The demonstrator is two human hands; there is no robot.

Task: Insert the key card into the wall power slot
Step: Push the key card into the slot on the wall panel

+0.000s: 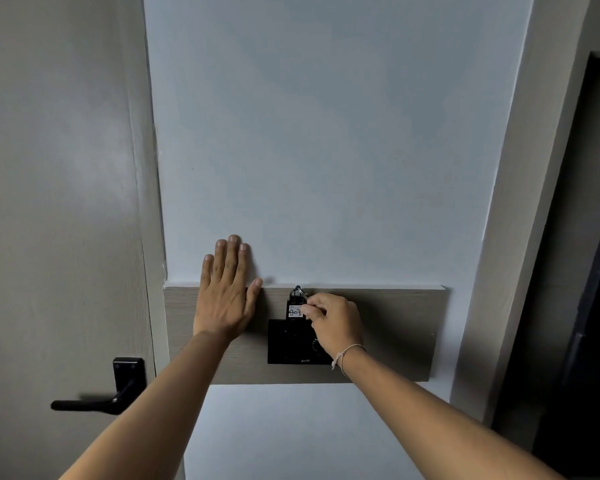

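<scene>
A black wall power slot unit point(288, 344) is fixed on a wood-grain panel point(395, 327) on the pale wall. A small black key card point(294, 308) with a white label reading 407 and a ring on top stands upright at the top of the unit, its lower end at or in the slot. My right hand point(333, 320) pinches the card's right edge between thumb and fingers. My left hand point(227, 289) lies flat on the wall and the panel's upper edge, left of the card, fingers stretched upward.
A grey door with a black lever handle point(97, 400) is on the left. A grey door frame point(520, 202) runs up on the right, with a dark opening point(589, 306) beyond it.
</scene>
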